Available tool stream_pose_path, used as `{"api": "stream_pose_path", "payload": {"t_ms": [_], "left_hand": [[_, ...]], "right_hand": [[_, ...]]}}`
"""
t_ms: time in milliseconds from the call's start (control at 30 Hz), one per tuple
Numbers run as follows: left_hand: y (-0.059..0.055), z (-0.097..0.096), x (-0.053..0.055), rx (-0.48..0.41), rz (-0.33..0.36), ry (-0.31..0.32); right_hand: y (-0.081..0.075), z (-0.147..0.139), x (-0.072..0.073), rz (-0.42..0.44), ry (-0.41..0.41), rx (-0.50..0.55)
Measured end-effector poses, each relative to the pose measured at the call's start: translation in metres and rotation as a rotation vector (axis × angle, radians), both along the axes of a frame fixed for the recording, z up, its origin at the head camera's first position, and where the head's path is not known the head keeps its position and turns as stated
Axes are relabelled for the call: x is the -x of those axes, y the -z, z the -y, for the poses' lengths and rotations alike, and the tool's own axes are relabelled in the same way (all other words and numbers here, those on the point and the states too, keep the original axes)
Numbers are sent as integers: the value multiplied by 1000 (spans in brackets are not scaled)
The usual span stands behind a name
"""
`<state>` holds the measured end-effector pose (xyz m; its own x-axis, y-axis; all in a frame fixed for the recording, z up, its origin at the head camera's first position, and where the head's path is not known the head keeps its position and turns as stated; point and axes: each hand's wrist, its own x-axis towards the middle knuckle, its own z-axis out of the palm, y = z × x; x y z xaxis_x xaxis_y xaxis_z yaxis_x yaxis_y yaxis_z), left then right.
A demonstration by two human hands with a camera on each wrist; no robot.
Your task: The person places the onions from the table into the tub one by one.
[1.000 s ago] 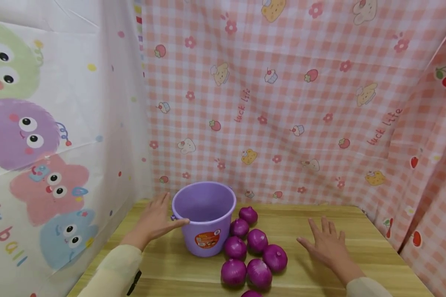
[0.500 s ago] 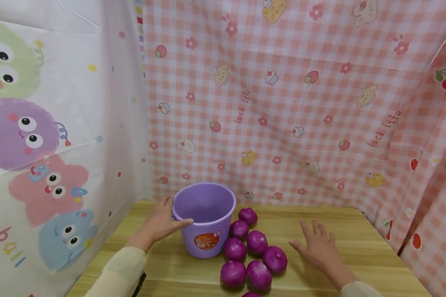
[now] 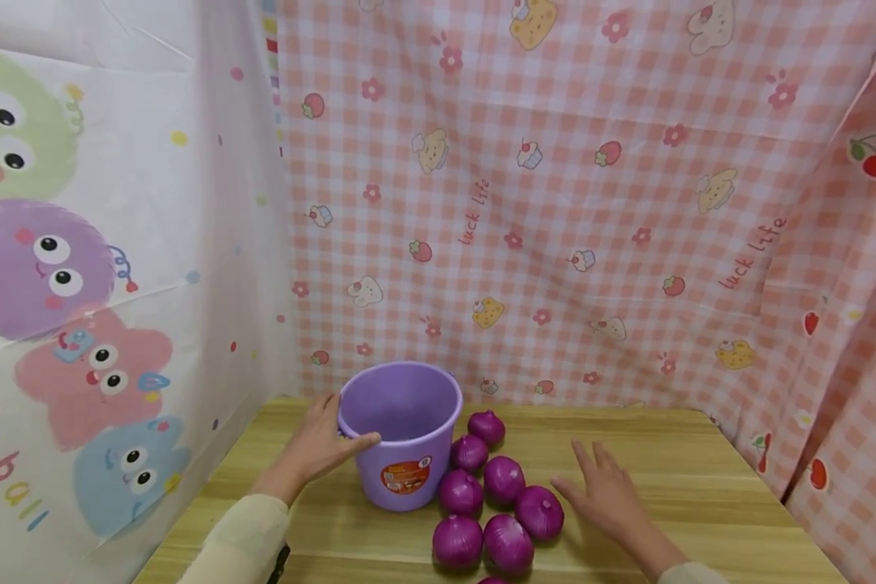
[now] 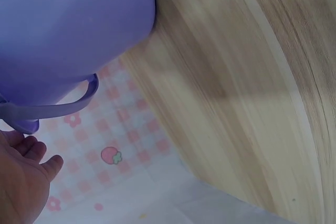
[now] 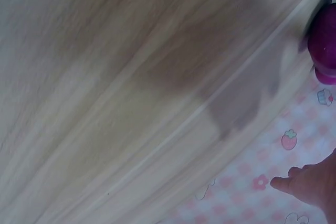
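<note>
A purple plastic bucket (image 3: 409,466) with an orange-red label stands upright on the table. My left hand (image 3: 315,442) holds its left side at the rim, thumb along the front edge and fingers at the outer left. In the left wrist view, the fingers bend in at the lip beside the purple handle (image 4: 58,109). Several purple onions cluster right of the bucket, including a near-right onion (image 3: 540,513) and a far onion (image 3: 487,427). My right hand (image 3: 604,495) hovers just right of them, fingers spread, holding nothing. An onion (image 5: 324,40) shows at the right wrist view's edge.
The wood-grain table (image 3: 672,462) ends at a pink checked curtain (image 3: 555,203) behind. A white cartoon-print curtain (image 3: 219,243) hangs at the left, and another checked curtain (image 3: 857,324) at the right. One onion (image 3: 493,580) is cut off by the bottom of the head view.
My left hand has come in against the bucket's rim and stays there. My right hand has moved left, closer to the onions. The onions and bucket have barely shifted.
</note>
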<state>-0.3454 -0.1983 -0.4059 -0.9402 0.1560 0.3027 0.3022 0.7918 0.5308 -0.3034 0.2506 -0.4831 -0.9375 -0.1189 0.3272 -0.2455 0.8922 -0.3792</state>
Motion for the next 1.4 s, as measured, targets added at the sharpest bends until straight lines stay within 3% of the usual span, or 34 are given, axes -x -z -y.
{"api": "stream_pose_path", "payload": {"t_ms": [500,833,1400], "left_hand": [[2,0,-2,-23,11,-13],[6,2,0,-16,5,-23],[7,0,0,-16,-22,-31]], "right_hand": [[8,14,-5,100,-78,178],[19,16,-12,105,-149,228],[33,19,-13,196,-289,381]]}}
